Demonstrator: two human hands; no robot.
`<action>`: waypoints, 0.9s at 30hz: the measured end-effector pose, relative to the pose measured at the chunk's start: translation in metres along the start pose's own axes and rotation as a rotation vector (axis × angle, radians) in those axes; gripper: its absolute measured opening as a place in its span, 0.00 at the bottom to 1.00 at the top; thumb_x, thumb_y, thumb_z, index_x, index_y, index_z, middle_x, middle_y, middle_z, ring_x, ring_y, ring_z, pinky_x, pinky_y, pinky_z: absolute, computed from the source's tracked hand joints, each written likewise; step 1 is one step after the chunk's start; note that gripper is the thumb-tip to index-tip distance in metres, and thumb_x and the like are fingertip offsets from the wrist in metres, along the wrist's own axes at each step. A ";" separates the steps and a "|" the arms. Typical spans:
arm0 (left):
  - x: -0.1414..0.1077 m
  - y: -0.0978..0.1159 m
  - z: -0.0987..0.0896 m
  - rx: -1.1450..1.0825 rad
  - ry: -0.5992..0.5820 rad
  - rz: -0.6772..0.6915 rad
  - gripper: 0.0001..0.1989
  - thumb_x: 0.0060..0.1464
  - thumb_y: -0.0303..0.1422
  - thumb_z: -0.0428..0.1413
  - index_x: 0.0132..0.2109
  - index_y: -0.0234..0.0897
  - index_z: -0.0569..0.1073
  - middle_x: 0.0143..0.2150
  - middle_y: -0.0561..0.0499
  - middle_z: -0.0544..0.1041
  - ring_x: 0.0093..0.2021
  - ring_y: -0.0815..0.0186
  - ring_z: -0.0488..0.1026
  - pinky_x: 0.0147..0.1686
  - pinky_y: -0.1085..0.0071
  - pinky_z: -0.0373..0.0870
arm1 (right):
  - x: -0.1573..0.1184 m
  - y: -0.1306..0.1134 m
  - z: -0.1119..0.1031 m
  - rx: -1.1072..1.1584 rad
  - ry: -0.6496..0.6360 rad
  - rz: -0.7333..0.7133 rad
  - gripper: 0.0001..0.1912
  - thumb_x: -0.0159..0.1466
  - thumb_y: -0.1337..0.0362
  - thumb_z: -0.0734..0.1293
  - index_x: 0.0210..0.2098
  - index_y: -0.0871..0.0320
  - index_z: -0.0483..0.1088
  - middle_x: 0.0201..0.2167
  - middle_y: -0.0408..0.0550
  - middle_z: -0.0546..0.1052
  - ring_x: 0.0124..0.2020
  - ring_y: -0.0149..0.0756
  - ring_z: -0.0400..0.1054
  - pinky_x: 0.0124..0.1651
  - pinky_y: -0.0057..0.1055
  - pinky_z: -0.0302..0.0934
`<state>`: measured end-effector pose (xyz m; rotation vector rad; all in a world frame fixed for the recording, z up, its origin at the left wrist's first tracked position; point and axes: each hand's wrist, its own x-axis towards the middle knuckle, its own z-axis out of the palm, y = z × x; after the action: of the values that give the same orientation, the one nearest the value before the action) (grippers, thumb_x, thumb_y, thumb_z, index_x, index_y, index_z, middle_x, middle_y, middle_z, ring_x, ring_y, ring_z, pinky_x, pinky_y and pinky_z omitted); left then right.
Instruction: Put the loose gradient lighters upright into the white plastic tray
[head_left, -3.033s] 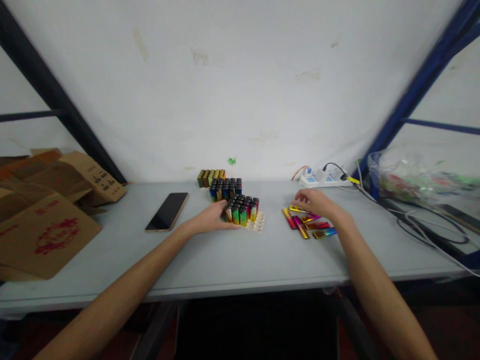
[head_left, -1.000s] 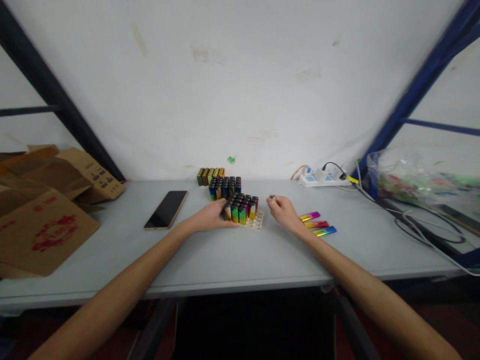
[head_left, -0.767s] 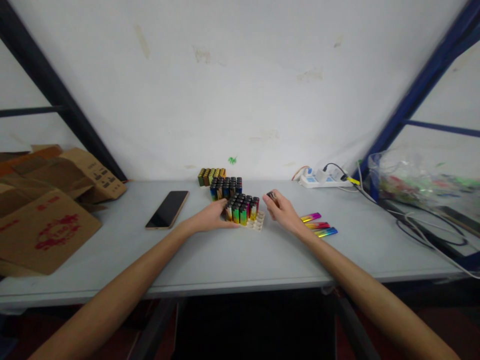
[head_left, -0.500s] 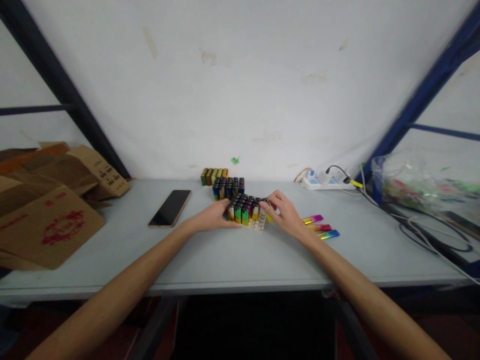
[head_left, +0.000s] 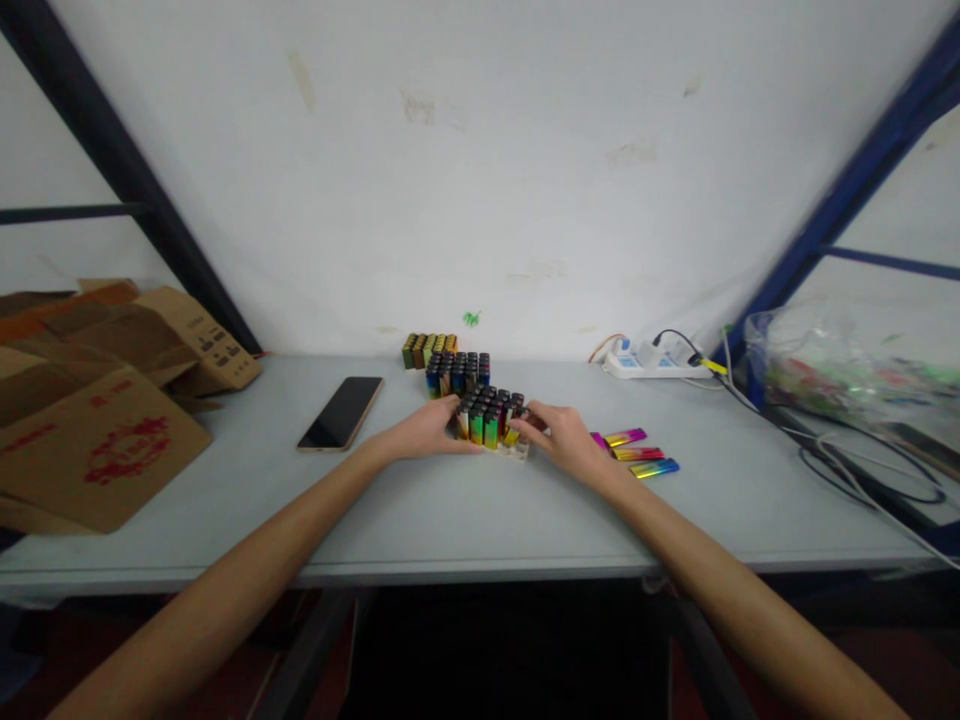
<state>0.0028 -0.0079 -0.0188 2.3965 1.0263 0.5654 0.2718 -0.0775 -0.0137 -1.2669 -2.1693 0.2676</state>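
Note:
Colourful lighters (head_left: 490, 430) with black tops stand upright in rows in a pale tray (head_left: 517, 451), whose front right part shows bare sockets. My left hand (head_left: 431, 430) grips the tray and lighters from the left side, thumb along the front. At the right side, my right hand (head_left: 551, 433) pinches a yellow lighter (head_left: 512, 436), which tilts over the tray. Several loose shiny lighters (head_left: 637, 454) lie flat on the table to the right of that hand. Behind the tray stands another block of dark-topped lighters (head_left: 457, 374).
Yellow-green cylinders or lighters (head_left: 429, 350) stand in a block near the wall. A phone (head_left: 341, 414) lies left, beside cardboard boxes (head_left: 105, 440). A power strip (head_left: 651, 362), cables (head_left: 847, 455) and a plastic bag (head_left: 825, 365) are at the right.
My right hand has moved slightly left and down over the tray, bringing the yellow lighter closer to the standing rows. My left hand has stayed in place.

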 end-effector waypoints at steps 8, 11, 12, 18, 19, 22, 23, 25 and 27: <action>0.000 0.003 -0.001 0.031 -0.002 0.009 0.36 0.45 0.55 0.67 0.54 0.36 0.74 0.54 0.41 0.79 0.52 0.47 0.76 0.54 0.54 0.73 | 0.001 -0.012 0.003 -0.288 -0.128 0.045 0.19 0.74 0.48 0.61 0.44 0.57 0.73 0.38 0.55 0.82 0.33 0.42 0.75 0.33 0.30 0.54; 0.000 0.002 0.000 0.034 -0.005 -0.002 0.35 0.45 0.55 0.67 0.53 0.36 0.74 0.53 0.42 0.79 0.50 0.47 0.77 0.53 0.55 0.74 | 0.004 -0.005 0.000 -0.220 -0.169 0.017 0.21 0.73 0.46 0.62 0.41 0.57 0.74 0.36 0.53 0.82 0.34 0.41 0.75 0.34 0.30 0.56; 0.000 0.002 0.000 0.032 -0.005 0.002 0.35 0.45 0.55 0.67 0.53 0.36 0.74 0.53 0.42 0.79 0.51 0.47 0.76 0.53 0.54 0.74 | 0.005 -0.001 -0.003 -0.171 -0.184 -0.005 0.21 0.73 0.46 0.62 0.40 0.57 0.74 0.35 0.52 0.82 0.33 0.39 0.74 0.36 0.30 0.57; 0.001 0.001 0.000 0.044 -0.011 -0.021 0.34 0.44 0.56 0.68 0.50 0.36 0.75 0.51 0.40 0.79 0.49 0.46 0.77 0.52 0.54 0.74 | -0.001 0.040 -0.060 -0.035 -0.160 0.049 0.22 0.73 0.49 0.60 0.39 0.59 0.78 0.34 0.51 0.81 0.33 0.38 0.72 0.40 0.32 0.62; 0.001 0.001 0.000 0.059 -0.018 -0.032 0.34 0.44 0.56 0.67 0.49 0.35 0.75 0.50 0.40 0.79 0.49 0.46 0.77 0.52 0.54 0.74 | -0.005 0.050 -0.072 -0.033 -0.170 0.081 0.21 0.71 0.49 0.62 0.39 0.59 0.78 0.35 0.52 0.82 0.35 0.40 0.73 0.41 0.33 0.63; 0.000 0.002 0.000 0.099 -0.029 -0.033 0.34 0.45 0.57 0.66 0.49 0.35 0.74 0.50 0.39 0.79 0.49 0.46 0.76 0.52 0.55 0.73 | -0.020 0.081 -0.105 -0.010 -0.253 0.200 0.21 0.67 0.48 0.65 0.41 0.58 0.80 0.41 0.53 0.83 0.41 0.42 0.75 0.45 0.34 0.65; 0.000 0.002 -0.001 0.103 -0.030 -0.028 0.34 0.46 0.57 0.66 0.49 0.35 0.74 0.51 0.39 0.79 0.50 0.46 0.76 0.52 0.55 0.73 | -0.025 0.090 -0.113 -0.010 -0.289 0.248 0.21 0.65 0.47 0.66 0.41 0.58 0.80 0.41 0.53 0.83 0.41 0.43 0.75 0.45 0.35 0.66; 0.000 0.002 -0.001 0.096 -0.029 -0.023 0.34 0.46 0.58 0.66 0.50 0.35 0.74 0.50 0.39 0.79 0.49 0.47 0.76 0.52 0.55 0.73 | -0.035 0.105 -0.124 -0.027 -0.350 0.322 0.22 0.60 0.46 0.70 0.41 0.57 0.81 0.40 0.53 0.83 0.42 0.45 0.75 0.45 0.36 0.67; 0.000 0.001 -0.001 0.060 -0.018 -0.021 0.35 0.44 0.58 0.67 0.49 0.36 0.74 0.49 0.41 0.79 0.49 0.46 0.77 0.51 0.55 0.73 | -0.043 0.115 -0.129 -0.045 -0.389 0.358 0.22 0.56 0.46 0.73 0.40 0.56 0.82 0.39 0.53 0.82 0.42 0.47 0.75 0.43 0.37 0.67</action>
<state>0.0029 -0.0081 -0.0179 2.4349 1.0736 0.5118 0.4463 -0.0693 0.0196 -1.7473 -2.2545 0.6621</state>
